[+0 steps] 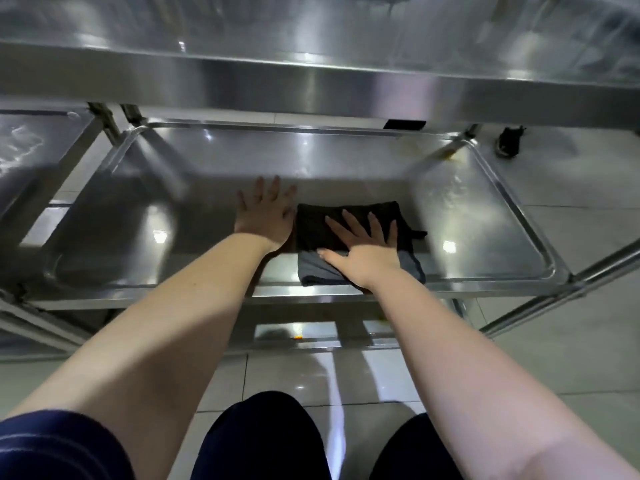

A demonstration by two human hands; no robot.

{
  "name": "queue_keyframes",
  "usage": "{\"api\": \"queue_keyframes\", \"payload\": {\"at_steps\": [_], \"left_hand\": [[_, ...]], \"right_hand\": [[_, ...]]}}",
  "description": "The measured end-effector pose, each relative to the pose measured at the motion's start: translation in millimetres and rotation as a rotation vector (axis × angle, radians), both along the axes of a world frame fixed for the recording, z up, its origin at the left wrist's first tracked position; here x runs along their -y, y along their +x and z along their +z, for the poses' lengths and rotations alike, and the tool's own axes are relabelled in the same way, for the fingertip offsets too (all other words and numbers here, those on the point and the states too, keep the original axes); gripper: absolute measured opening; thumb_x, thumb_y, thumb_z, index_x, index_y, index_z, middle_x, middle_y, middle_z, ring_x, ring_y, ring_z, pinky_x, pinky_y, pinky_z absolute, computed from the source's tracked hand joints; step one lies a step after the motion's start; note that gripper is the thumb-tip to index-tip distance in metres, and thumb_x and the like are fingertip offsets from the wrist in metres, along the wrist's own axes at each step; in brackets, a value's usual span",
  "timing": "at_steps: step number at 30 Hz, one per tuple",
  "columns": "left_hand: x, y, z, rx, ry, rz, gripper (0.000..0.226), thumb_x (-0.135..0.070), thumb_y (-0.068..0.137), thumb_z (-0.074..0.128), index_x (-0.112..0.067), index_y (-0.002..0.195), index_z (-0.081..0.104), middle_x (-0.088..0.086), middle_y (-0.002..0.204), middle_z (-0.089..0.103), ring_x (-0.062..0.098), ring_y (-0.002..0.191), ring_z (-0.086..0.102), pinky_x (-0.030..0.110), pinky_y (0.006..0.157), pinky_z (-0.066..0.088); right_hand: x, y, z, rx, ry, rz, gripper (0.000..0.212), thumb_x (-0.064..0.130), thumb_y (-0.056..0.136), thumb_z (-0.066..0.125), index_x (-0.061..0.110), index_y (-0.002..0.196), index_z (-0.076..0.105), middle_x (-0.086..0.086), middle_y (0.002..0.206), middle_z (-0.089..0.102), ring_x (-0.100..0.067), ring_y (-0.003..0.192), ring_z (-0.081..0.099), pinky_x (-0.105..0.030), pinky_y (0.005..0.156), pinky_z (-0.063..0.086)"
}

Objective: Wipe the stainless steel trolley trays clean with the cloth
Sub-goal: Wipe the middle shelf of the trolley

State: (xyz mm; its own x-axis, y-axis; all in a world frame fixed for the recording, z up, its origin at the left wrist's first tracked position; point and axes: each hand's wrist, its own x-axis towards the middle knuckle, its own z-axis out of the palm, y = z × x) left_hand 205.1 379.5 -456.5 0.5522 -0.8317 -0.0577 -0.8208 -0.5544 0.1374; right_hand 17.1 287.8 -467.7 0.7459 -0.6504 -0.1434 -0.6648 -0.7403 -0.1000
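We are pressing the cloth under our flat right hand, left hand splayed on the tray, risking missing the far-corner yellowish stain.

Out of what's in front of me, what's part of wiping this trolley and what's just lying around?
For the job: dark cloth under the right hand; lower tray, with the left hand flat on it; upper tray.
Lying about: neighbouring trolley on the left; dark object on the floor, far right.
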Motion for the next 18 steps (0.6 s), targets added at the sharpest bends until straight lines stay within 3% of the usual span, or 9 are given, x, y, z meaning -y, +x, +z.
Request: {"api": "queue_keyframes", "payload": {"at_steps": [8, 12, 14, 18], "left_hand": [[54.9, -53.4, -19.1, -0.004, 0.006, -0.057, 0.053, -0.049, 0.102, 0.017, -0.039, 0.154, 0.012, -0.004, 0.165, 0.002, 0.028, 0.151, -0.001, 0.062, 0.114, 0.003], [53.2, -54.2, -25.0, 0.023, 0.022, -0.061, 0.054, -0.051, 0.101, 0.014, -0.041, 0.154, 0.007, -0.006, 0.165, 0.000, 0.028, 0.150, 0.000, 0.061, 0.114, 0.002], [50.6, -53.9, -26.6, 0.020, 0.018, -0.053, 0.054, -0.052, 0.101, 0.013, -0.042, 0.154, 0.006, -0.007, 0.165, 0.000, 0.028, 0.150, 0.000, 0.060, 0.115, 0.002], [45.4, -48.3, -28.2, 0.026, 0.035, -0.053, 0.054, -0.051, 0.101, 0.012, -0.043, 0.153, 0.003, -0.007, 0.164, -0.002, 0.027, 0.150, 0.000, 0.059, 0.115, 0.003]], "right_hand": [[132.9, -156.5, 6.2, -0.065, 0.022, -0.382, 0.072, 0.082, 0.084, 0.024, 0.056, 0.149, 0.006, 0.018, 0.163, 0.000, -0.026, 0.151, -0.004, -0.056, 0.117, -0.009], [138.3, -156.7, 3.7, -0.107, 0.040, -0.486, 0.072, 0.083, 0.084, 0.019, 0.056, 0.149, 0.003, 0.017, 0.163, -0.005, -0.035, 0.149, -0.009, -0.062, 0.114, -0.010], [114.5, -124.0, 1.9, -0.092, 0.045, -0.436, 0.075, 0.084, 0.083, 0.019, 0.055, 0.149, 0.001, 0.016, 0.163, -0.008, -0.039, 0.148, -0.013, -0.065, 0.112, -0.012], [44.2, -62.5, -1.9, 0.005, 0.029, -0.037, 0.076, 0.086, 0.079, 0.022, 0.058, 0.147, 0.004, 0.017, 0.163, -0.005, -0.039, 0.147, -0.015, -0.062, 0.111, -0.017]]}}
